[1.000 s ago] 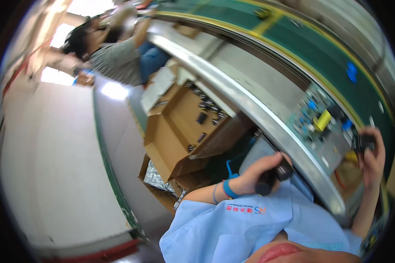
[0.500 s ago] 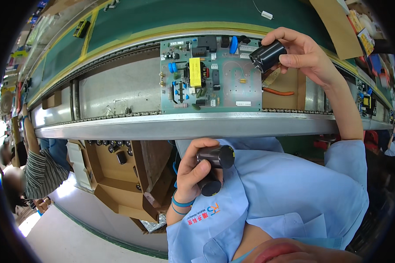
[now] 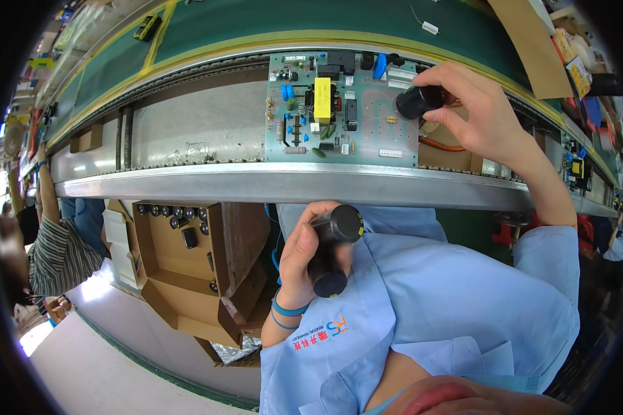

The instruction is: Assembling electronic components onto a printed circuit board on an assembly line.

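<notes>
Pinching one black cylinder between thumb and fingers, the right hand keeps its grip over the circuit board's right side, the elbow bent. I can't tell whether that cylinder touches the board; its lower end is hard to make out. At chest height, the left hand clasps two more cylinders, fingers partly hidden behind them. Beyond the metal rail, a cardboard box holds others, some overlapping.
</notes>
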Available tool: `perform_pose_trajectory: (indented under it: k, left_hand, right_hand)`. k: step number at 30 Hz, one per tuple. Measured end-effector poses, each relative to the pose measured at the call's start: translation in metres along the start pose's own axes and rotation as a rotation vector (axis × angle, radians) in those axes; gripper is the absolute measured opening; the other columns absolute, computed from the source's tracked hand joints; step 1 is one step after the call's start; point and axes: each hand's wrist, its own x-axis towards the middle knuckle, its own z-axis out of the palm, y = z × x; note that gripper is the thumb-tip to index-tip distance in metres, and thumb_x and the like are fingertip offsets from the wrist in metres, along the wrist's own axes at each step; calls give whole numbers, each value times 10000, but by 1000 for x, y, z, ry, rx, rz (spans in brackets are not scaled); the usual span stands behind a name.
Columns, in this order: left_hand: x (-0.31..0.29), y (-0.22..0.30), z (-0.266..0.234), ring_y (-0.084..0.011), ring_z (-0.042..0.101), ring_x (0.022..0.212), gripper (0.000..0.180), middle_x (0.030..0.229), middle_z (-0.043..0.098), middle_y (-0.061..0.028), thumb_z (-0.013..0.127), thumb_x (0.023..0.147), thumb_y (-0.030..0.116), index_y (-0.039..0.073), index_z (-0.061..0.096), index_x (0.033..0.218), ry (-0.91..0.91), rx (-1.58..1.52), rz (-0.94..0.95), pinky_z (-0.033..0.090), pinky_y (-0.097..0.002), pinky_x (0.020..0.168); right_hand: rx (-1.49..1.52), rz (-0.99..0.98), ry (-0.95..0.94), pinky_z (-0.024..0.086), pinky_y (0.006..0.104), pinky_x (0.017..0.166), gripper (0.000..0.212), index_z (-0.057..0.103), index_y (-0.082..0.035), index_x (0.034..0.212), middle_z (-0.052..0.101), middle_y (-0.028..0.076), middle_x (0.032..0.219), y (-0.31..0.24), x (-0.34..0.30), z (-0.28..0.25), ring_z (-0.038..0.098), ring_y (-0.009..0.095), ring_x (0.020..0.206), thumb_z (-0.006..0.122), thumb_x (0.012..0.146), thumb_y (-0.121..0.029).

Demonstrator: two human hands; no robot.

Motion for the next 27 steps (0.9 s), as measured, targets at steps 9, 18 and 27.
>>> perform_pose_trajectory:
  k: [9,18,27]
  left_hand:
    - [1,-4,6,-113,482,517,619,719,518,-83,338,944,572,10,420,1188,6,-3,-37,398,-221,466]
    - [15,0,14,-100,476,531,704,666,535,-72,227,921,654,24,442,1149,-87,-7,-128,389,-206,505]
    - [32,-10,26,-82,521,758,555,1014,547,-68,429,949,505,34,421,1243,-185,36,-125,430,-199,634]
  right_hand:
    - [-60,-78,4,482,346,684,367,569,-47,1037,604,107,959,4,0,2,600,306,818,705,696,-46]
    - [-217,-211,17,497,332,689,463,610,-73,1139,627,87,966,-5,6,-7,616,283,862,727,711,-202]
    - [402,-263,-222,492,329,683,342,609,-58,1017,551,101,981,-50,0,4,589,240,840,717,693,-66]
